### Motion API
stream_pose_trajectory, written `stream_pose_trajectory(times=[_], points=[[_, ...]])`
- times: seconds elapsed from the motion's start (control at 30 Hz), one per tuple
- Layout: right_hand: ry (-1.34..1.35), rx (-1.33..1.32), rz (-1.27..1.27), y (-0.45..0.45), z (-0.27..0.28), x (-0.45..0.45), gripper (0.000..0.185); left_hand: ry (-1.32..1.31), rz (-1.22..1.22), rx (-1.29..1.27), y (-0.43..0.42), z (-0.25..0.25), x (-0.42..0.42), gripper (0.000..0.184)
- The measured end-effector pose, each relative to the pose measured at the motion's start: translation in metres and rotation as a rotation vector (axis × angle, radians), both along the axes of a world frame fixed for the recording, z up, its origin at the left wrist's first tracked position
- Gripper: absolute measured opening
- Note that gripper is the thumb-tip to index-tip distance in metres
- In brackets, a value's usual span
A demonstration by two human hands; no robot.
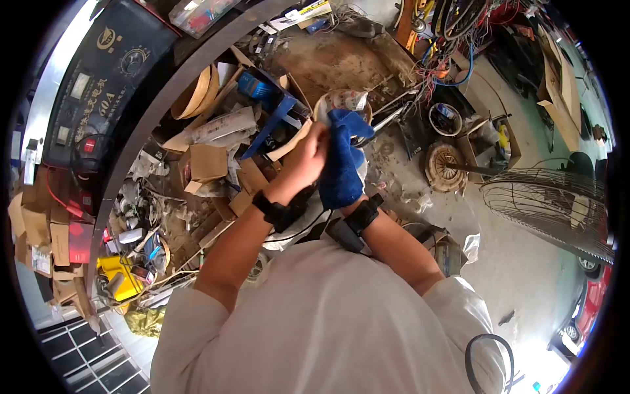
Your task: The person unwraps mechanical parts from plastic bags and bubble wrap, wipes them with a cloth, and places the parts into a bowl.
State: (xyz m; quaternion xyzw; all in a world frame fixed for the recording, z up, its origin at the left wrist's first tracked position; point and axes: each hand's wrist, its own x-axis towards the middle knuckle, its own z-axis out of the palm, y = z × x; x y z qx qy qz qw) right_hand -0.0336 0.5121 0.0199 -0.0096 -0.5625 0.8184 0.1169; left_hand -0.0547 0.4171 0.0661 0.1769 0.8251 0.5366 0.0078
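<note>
two bare arms reach forward from a pale shirt (328, 315); there is a black band (279, 211) on the left wrist and another black band (363, 213) on the right wrist; the left hand (314, 150) is curled up small, with its fingers bent in, right beside a blue cloth (342, 164); i cannot tell if those fingers pinch the cloth or only lean on it; the blue cloth goes from the right wrist up past it and hides the right hand, so i cannot tell if that hand is wide or narrow under there; the cloth is near the middle, out in front of the person, and its top end covers part of a pale round tub (319, 108); on the left side is a messy heap, with a brown box (205, 163) and a little blue box (254, 85); farther left is a big black case (108, 65) with gold marks; on the right side a rusty round plate (443, 165) lies on the dirty floor (502, 262), and a small bucket (445, 119) is near it; a lot of wires (459, 43) hang in a tangle up top; a wire cage (545, 203) is at the far right, above a red car (594, 302)
</note>
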Motion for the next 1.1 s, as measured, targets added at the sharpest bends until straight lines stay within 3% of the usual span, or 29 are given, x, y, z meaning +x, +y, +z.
stream_pose_trajectory(times=[0.07,0.1,0.23,0.27,0.33,0.4,0.47,0.53,0.63,0.67,0.73,0.83,0.93,0.97,1.03,1.1], points=[[-0.123,-0.522,0.053,-0.005,0.022,-0.003,0.036,-0.085,-0.039,-0.088,0.004,0.020,0.006,0.017],[-0.160,-0.548,0.116,-0.002,0.008,-0.003,0.032,-0.021,-0.078,-0.055,0.006,0.023,0.008,0.014],[0.166,0.145,-0.038,-0.003,0.025,0.002,0.031,-0.092,0.061,0.001,0.002,0.035,0.010,0.011],[0.060,0.077,0.042,-0.005,0.025,0.008,0.032,-0.057,0.102,0.013,-0.002,0.031,0.004,0.011],[-0.111,-0.118,0.144,-0.007,0.031,0.014,0.034,-0.256,0.010,0.375,-0.002,0.031,0.002,0.010],[-0.115,-0.290,0.149,-0.007,0.036,0.011,0.035,-0.188,-0.074,0.217,-0.001,0.036,0.010,0.010],[0.054,-0.070,-0.039,-0.003,0.028,0.000,0.015,-0.252,-0.193,0.128,-0.002,0.053,0.017,0.011],[-0.012,-0.061,0.259,0.005,-0.009,-0.012,0.016,-0.300,-0.283,0.260,-0.011,0.045,0.009,0.012],[-0.002,-0.329,0.127,-0.014,0.001,-0.019,0.032,-0.445,-0.080,0.205,-0.022,0.063,0.006,0.013],[0.032,-0.330,0.205,-0.012,0.015,-0.019,0.037,-0.424,-0.088,0.166,-0.028,0.063,0.003,0.014],[0.138,-0.014,0.223,-0.006,0.029,-0.019,0.038,-0.221,-0.160,-0.013,-0.036,0.052,0.002,0.013],[0.148,-0.268,0.298,-0.014,0.030,-0.018,0.040,-0.148,-0.209,-0.063,-0.031,0.049,0.020,0.010],[0.212,0.257,0.383,-0.017,-0.046,-0.035,0.044,-0.270,-0.239,0.070,-0.028,0.066,0.026,0.010],[0.134,0.203,0.340,-0.013,-0.028,-0.030,0.040,-0.279,-0.187,-0.004,-0.025,0.087,0.032,0.009],[-0.043,0.150,0.243,-0.007,0.021,-0.021,0.033,-0.238,-0.154,-0.017,-0.033,0.081,0.035,0.009],[-0.158,0.136,0.167,-0.009,0.027,-0.023,0.026,-0.186,-0.116,-0.109,-0.051,0.076,0.037,0.009]])
